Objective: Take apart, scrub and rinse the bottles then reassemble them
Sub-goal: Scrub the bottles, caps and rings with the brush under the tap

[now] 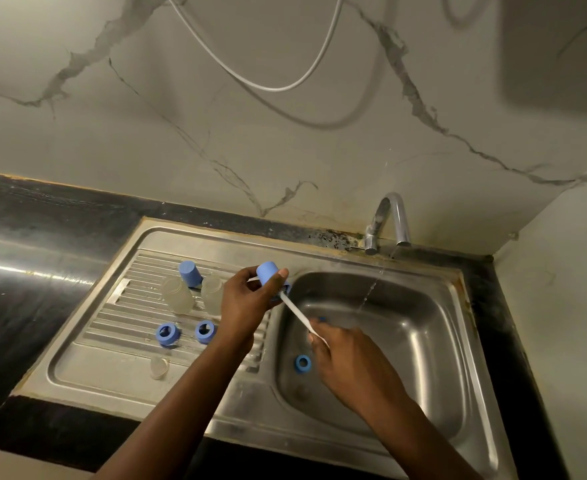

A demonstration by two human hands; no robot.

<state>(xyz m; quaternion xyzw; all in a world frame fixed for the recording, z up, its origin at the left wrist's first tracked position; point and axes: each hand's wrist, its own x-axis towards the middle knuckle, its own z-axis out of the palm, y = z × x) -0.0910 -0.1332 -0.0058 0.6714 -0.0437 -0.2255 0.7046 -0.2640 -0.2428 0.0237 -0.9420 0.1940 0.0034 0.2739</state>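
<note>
Brush (299,313) in right hand (347,362) enters left hand's (247,299) cap (268,271).

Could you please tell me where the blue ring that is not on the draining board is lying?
In the head view, the blue ring lies on the basin floor near its left wall, just left of the right hand.

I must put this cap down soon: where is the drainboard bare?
Bare: the front strip of the drainboard left of the clear teat, and the black countertop beyond. Crowded: the ribs, with two clear bottles, a blue cap, two blue rings.
</note>
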